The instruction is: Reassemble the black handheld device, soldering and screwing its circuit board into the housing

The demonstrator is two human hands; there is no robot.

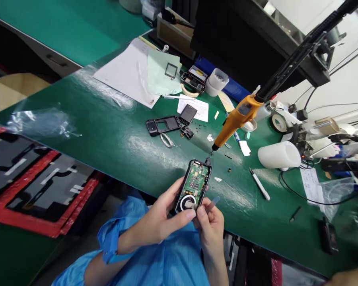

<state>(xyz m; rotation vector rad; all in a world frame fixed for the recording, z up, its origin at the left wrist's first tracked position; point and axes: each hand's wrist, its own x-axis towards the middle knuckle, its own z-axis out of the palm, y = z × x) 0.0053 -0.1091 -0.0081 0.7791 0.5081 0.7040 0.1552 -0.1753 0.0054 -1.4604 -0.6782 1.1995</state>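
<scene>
My left hand (167, 222) grips an open handheld device in a dark casing, with its thumb across the lower end. The device's green circuit board (196, 179) faces up, and a white ring (187, 203) surrounds a round part near the bottom. At its lower right corner, my right hand (210, 220) is closed with thumb and forefinger pinched. From those fingers sticks a thin, flat, grey-blue strip (214, 202), whose kind I cannot make out. Just beyond the device's top end hangs the tip of an orange electric screwdriver (234, 123).
On the green bench (122, 147) lie a dark device cover (163, 125), a coiled white cable (166, 140) and a black rectangular part (187, 114). To the right are a utility knife (259, 183) and a white cylinder (279, 155). Papers (128, 71) lie at the back left.
</scene>
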